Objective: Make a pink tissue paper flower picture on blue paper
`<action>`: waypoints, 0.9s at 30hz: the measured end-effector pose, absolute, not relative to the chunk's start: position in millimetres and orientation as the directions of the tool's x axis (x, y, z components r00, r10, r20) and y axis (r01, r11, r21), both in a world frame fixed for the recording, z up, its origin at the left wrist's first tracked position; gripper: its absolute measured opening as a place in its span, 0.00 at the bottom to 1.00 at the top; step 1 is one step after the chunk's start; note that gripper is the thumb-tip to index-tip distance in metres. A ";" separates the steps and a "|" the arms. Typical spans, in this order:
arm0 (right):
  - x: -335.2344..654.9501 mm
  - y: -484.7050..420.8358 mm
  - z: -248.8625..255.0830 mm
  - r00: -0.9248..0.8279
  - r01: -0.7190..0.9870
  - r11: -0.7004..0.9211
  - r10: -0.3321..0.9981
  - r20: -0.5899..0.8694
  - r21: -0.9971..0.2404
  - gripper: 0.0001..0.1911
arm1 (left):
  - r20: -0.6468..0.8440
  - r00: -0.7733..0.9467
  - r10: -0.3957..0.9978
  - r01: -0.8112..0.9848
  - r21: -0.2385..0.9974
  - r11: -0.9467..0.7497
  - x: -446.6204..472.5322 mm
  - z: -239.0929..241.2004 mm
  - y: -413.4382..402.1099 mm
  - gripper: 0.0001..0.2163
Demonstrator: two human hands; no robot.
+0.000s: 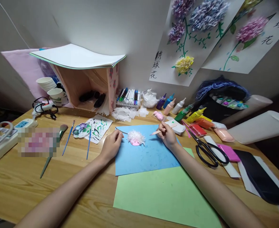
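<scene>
three black handwritten characters, 绣球花, run down the left edge of one white poster (166, 68) on the wall; a second poster (218, 61) shows 球 and 花 near its right side. on the first poster four flower heads can be counted: two purple, one bluish and one yellow.

one frilly flower (135, 135) lies on a blue sheet (149, 158) around the middle of the table (94, 196), close to the sheet's far edge. its fringe is white and ragged, with a smooth pink patch on the side facing the person. the left hand (112, 144) is curled just left of the flower, beside a thin dark strip (121, 130); i cannot tell whether it grips that strip. the right hand (167, 134) pinches a pale pink pointed stick (155, 132), its tip near the flower but apart from it.

one green sheet (158, 193) lies toward the table's near edge. left of the sheets are three brushes (68, 137), one large and two slim blue ones, plus one smeared palette (81, 130). along the far edge stand four bottles (169, 106), purple, blue, peach and white, right of one box of markers (129, 98). one pair of black-handled scissors (209, 153) lies toward the right edge.
</scene>
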State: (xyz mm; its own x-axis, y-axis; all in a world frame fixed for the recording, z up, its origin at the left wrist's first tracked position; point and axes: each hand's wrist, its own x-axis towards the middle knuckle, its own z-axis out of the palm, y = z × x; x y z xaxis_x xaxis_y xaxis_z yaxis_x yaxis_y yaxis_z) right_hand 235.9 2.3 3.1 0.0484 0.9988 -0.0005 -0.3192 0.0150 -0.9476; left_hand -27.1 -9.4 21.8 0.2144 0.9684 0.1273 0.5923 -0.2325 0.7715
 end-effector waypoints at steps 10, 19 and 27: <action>237.4 24.8 -0.6 -0.172 -0.282 -0.069 0.985 -0.021 -0.957 0.25 | 0.400 0.274 0.875 0.903 0.207 -0.377 -24.5 46.9 57.8 0.13; 236.6 41.7 -2.3 -0.216 -0.291 -0.071 0.976 -0.007 -0.954 0.24 | 0.375 0.137 0.917 0.971 0.132 -0.199 -11.7 54.3 98.4 0.09; 235.9 56.9 0.8 -0.230 -0.281 -0.061 0.973 0.005 -0.958 0.25 | 0.329 0.005 0.944 0.546 0.790 -0.278 -34.1 82.5 67.6 0.09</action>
